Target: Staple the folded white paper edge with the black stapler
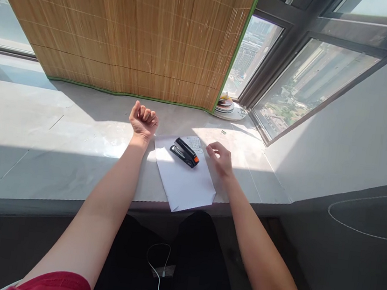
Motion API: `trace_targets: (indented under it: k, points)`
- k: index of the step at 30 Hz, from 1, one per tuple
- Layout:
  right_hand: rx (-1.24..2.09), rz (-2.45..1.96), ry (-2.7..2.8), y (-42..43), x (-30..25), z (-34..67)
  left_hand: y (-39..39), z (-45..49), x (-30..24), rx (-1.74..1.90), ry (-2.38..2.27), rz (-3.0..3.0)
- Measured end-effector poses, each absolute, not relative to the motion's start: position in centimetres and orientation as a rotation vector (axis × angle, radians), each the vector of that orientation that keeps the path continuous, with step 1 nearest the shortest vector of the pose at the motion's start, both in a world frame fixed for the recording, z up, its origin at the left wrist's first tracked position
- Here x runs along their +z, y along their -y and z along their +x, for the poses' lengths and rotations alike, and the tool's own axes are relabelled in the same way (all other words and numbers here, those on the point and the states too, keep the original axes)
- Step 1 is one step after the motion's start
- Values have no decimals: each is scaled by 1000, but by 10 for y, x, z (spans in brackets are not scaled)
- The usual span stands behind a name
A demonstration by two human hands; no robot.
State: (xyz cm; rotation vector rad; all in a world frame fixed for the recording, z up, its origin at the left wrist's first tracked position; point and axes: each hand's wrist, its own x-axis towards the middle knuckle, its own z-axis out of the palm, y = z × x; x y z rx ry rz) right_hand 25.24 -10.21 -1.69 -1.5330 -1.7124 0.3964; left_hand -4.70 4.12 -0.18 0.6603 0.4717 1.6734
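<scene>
A black stapler [184, 152] with an orange piece at one end lies at a slant on a white stack of paper [188, 184]. The paper's top right corner shows printed lines, and a lower corner is slightly curled. Left of the paper, my left hand [143, 119] is raised with the palm turned up and its fingers curled in; nothing shows in it. My right hand [220, 158] is by the paper's right edge, apart from the stapler. Its fingers are loosely bent, with a gap by the thumb and no object visible between them.
The paper rests on a pale tiled windowsill [53, 165], its lower end at the front edge. A bamboo blind [130, 29] hangs behind. Stacked plates [231, 111] stand in the window corner, with a small staple strip [223, 132] nearer. A white cable [158, 282] lies over my lap.
</scene>
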Motion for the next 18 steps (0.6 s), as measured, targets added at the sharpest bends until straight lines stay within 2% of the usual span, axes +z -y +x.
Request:
trace_targets:
  k: [3,7,18]
  points:
    - [567,-1319,1869,112,-16,214,-39,-46,-1,1657,-518,654]
    - [596,-1427,1861,115,-28,191,-37,-47,-1,1653,-535,642]
    - [357,-1810,1634,114,-30,324,-40,-42,0,1555,-491,631]
